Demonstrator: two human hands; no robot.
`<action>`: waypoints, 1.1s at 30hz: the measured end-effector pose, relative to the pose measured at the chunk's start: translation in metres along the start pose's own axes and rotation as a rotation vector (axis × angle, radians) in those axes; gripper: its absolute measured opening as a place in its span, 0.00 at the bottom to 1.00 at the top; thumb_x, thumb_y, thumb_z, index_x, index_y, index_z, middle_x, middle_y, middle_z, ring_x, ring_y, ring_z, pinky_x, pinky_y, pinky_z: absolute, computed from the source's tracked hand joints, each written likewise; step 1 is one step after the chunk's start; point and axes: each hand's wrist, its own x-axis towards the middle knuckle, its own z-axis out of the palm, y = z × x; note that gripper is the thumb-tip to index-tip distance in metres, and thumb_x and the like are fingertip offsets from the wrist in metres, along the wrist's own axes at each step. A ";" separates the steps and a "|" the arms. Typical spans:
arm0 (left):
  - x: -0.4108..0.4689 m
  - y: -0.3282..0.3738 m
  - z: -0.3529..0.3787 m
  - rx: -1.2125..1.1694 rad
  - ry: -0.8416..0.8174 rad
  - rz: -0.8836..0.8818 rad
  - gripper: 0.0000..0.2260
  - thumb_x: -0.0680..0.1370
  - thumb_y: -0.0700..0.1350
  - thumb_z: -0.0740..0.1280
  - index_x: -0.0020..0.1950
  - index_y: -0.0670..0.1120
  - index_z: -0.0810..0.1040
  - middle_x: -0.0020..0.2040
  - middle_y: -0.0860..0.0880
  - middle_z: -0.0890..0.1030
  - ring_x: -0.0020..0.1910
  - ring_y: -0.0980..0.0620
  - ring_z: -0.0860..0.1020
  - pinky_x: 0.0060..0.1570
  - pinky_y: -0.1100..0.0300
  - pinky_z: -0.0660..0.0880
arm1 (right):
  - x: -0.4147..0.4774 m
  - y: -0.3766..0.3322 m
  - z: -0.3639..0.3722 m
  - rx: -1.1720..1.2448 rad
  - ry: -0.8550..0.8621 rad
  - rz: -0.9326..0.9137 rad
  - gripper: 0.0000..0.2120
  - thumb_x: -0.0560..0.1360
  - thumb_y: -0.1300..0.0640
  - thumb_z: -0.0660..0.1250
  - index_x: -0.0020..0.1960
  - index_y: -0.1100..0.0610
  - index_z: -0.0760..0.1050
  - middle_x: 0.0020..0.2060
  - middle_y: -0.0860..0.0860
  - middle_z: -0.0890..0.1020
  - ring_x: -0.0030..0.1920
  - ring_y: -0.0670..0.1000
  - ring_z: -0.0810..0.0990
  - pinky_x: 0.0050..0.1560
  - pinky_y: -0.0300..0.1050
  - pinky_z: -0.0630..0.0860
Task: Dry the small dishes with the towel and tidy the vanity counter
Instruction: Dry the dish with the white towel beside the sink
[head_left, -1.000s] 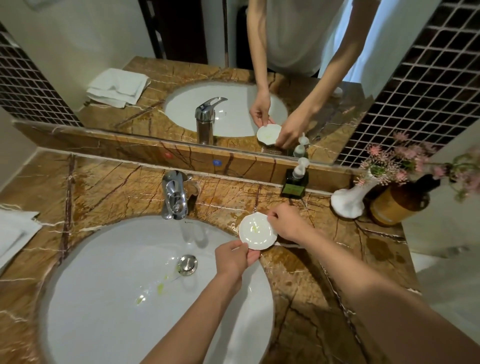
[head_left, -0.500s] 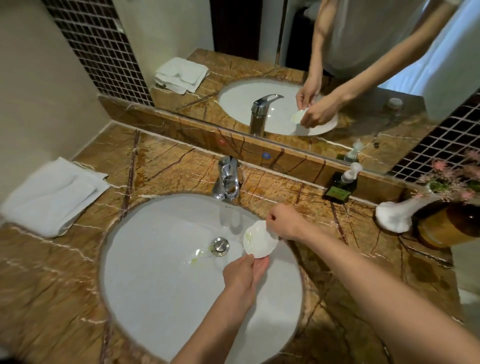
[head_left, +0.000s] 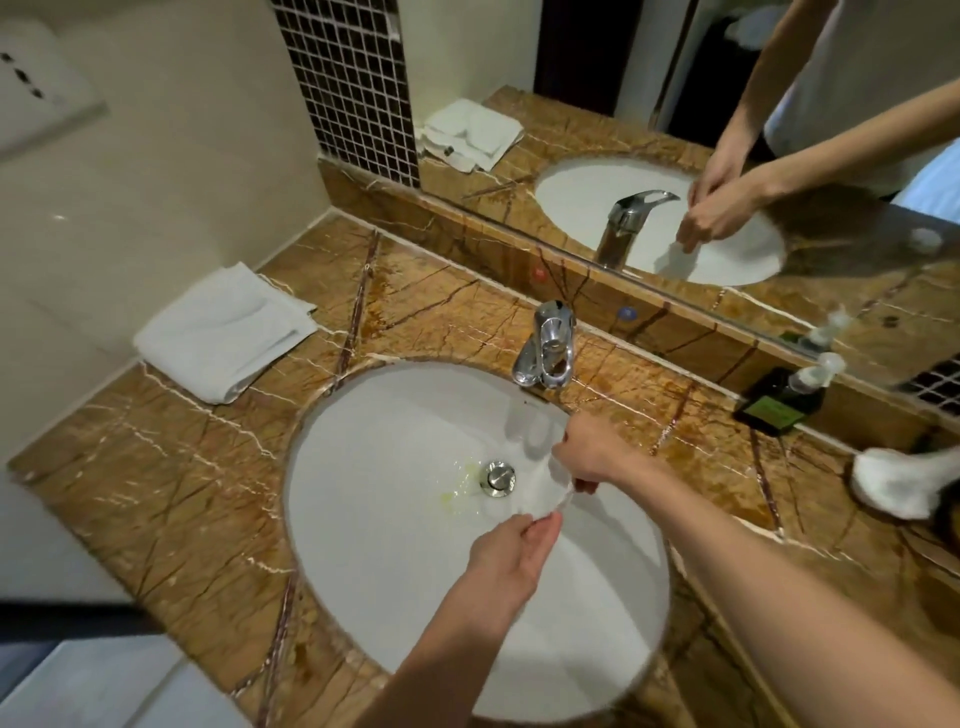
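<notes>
While you lean over the basin (head_left: 374, 519), both hands hold the dish (head_left: 540, 486), blurred, tilted above the bowl just right of the drain (head_left: 497, 478). Your left hand (head_left: 511, 564) pinches its near rim, fingers (head_left: 543, 527) closed on the edge. Your right hand (head_left: 589, 454) grips the far rim, fingers curled shut around it. Yellowish traces lie by the drain. Towel (head_left: 223, 332) sits folded on the surface (head_left: 171, 478) at left, well apart. Tap (head_left: 548, 345) stands behind the basin; soap bottle (head_left: 787, 397) to the right.
</notes>
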 end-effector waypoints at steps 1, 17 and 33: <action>0.003 0.002 0.000 0.037 0.020 0.029 0.09 0.78 0.30 0.59 0.57 0.28 0.73 0.46 0.35 0.79 0.46 0.43 0.80 0.61 0.53 0.73 | -0.001 0.001 0.003 -0.004 -0.002 -0.001 0.08 0.76 0.69 0.60 0.40 0.67 0.75 0.32 0.59 0.81 0.30 0.56 0.82 0.36 0.50 0.83; 0.035 0.120 -0.064 0.880 0.037 0.641 0.21 0.74 0.31 0.58 0.24 0.46 0.75 0.23 0.49 0.74 0.24 0.55 0.77 0.34 0.57 0.81 | 0.002 -0.048 0.061 0.517 0.074 -0.027 0.08 0.73 0.70 0.58 0.39 0.61 0.71 0.34 0.59 0.78 0.29 0.56 0.82 0.29 0.47 0.79; 0.049 0.344 -0.133 1.284 -0.056 0.903 0.12 0.79 0.40 0.60 0.49 0.44 0.83 0.47 0.44 0.84 0.41 0.47 0.79 0.40 0.55 0.79 | 0.046 -0.237 0.130 0.804 0.083 -0.008 0.08 0.77 0.66 0.57 0.55 0.64 0.68 0.35 0.63 0.82 0.27 0.54 0.82 0.23 0.42 0.76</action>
